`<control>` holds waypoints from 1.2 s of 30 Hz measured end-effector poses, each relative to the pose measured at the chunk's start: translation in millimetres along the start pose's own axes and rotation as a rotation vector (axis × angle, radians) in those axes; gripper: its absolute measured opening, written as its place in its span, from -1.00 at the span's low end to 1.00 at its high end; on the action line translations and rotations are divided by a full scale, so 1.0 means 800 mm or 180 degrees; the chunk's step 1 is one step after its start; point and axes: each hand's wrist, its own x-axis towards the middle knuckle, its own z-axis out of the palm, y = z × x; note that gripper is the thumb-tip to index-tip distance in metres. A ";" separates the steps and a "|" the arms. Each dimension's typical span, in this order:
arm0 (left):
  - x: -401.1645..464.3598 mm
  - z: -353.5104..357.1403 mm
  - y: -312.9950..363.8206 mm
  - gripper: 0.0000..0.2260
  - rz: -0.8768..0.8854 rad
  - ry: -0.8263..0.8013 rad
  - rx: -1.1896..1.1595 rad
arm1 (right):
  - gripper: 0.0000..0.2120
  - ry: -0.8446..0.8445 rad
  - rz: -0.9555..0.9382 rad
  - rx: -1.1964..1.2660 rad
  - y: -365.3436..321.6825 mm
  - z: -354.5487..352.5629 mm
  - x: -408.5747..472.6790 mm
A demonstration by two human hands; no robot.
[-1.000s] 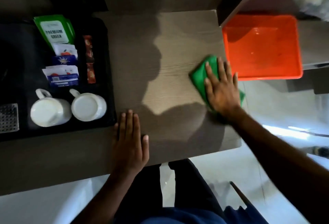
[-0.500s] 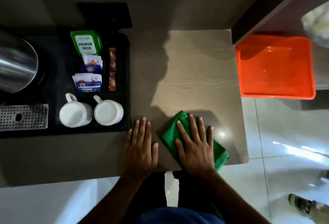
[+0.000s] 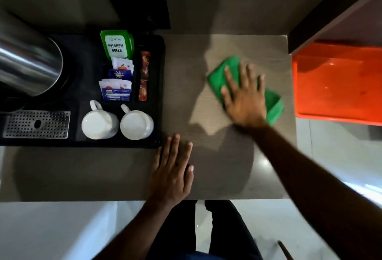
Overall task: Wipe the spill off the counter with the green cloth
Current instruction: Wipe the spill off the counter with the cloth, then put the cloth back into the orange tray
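Right hand (image 3: 245,98), fingers spread, flat on folded green cloth (image 3: 273,104) on grey wood-grain counter (image 3: 184,86). Left hand (image 3: 171,170), fingers together, lies flat at 7 o'clock from it.

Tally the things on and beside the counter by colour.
White mugs: 2
Green cloth: 1
Green tea packet: 1
Orange bin: 1
Black tray: 1
Steel kettle: 1
Total: 7

A pale, glossy tiled floor (image 3: 341,156) catches bright glints of light at the right. A dark brown wooden panel (image 3: 330,7) runs diagonally across the upper right corner. Behind the worktop, a dull grey-brown wall surface (image 3: 227,1) sits in shadow.
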 end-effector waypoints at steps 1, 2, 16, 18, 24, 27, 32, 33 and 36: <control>0.002 -0.002 0.000 -0.46 0.0031 -0.0034 0.0032 | -0.42 -0.0072 -0.0146 -0.0039 -0.006 0.008 -0.051; 0.004 -0.003 0.000 -0.46 0.0055 -0.0067 0.0059 | -0.42 -0.0147 -0.0255 -0.0057 -0.006 0.014 -0.097; 0.002 -0.006 -0.001 -0.52 0.0138 -0.0104 -0.0115 | -0.39 -0.0112 -0.0076 -0.0192 0.008 0.023 -0.108; 0.001 -0.007 -0.004 -0.52 0.0125 -0.0102 -0.0140 | -0.38 -0.0398 -0.0348 -0.0128 -0.010 0.032 -0.183; 0.001 -0.052 0.009 -0.54 0.0072 -0.0459 -0.0208 | -0.45 -0.0827 -0.0435 -0.0449 0.000 -0.021 -0.251; 0.008 -0.071 0.024 -0.52 -0.0130 -0.0545 -0.0298 | -0.45 -0.0978 -0.0609 -0.0510 -0.005 -0.040 -0.259; 0.007 -0.098 0.053 -0.45 -0.0588 -0.0491 -0.0753 | -0.62 -0.1416 -0.0560 -0.0138 -0.014 -0.050 -0.244; 0.008 -0.103 0.056 -0.42 -0.0674 -0.0427 -0.0828 | -0.68 -0.1411 -0.0540 -0.0099 -0.014 -0.053 -0.242; 0.020 -0.121 0.070 -0.34 -0.0803 -0.0212 -0.0869 | -0.68 -0.1278 -0.0400 0.0596 0.016 -0.067 -0.234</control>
